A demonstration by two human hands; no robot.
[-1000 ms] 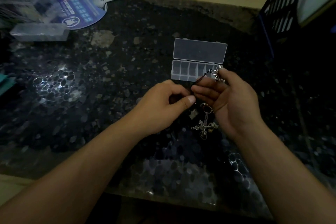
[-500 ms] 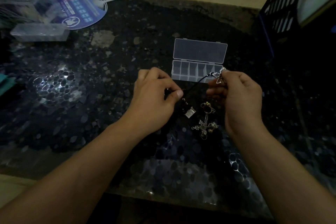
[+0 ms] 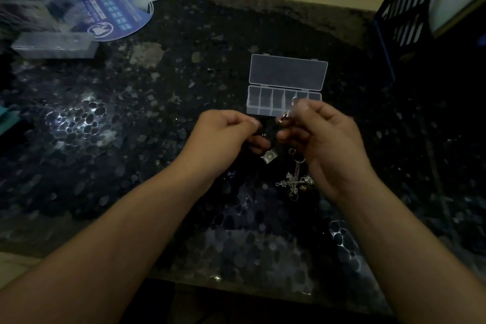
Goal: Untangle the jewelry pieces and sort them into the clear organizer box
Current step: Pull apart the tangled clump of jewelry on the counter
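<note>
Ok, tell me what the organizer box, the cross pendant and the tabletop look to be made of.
Organizer box: clear plastic, slightly frosted; the dark table shows through its open lid and dividers.
Cross pendant: silvery metal, likely plated or steel; small bright glints, though dim light leaves it open.
Tabletop: polished dark stone, possibly granite; pale flecks and mirror-like light reflections.

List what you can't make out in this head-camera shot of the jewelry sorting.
- What the left hand pinches: too dark and thin to see.
- The piece in the right hand: motion-blurred and partly covered by its fingers.
- The organizer box front right compartments: hidden behind the right hand.
- The tangled silver pieces on the table: too small and dim to count or tell apart.
</note>
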